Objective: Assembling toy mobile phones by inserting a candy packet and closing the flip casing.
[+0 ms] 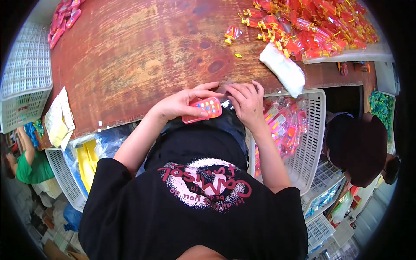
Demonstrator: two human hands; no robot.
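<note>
Two foreground hands (184, 103) (248, 104), one held phone (210, 108), one white bundle (284, 69)

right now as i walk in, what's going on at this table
A person sits at a wooden table, holding a pink toy phone in the left hand. The right hand is close by, its fingers at what looks like clear plastic film; blur hides whether they grip it. Beside the right forearm, a white plastic basket holds pink toys in clear wrapping. Red-and-yellow wrapped pieces are heaped at the table's far right.
</note>
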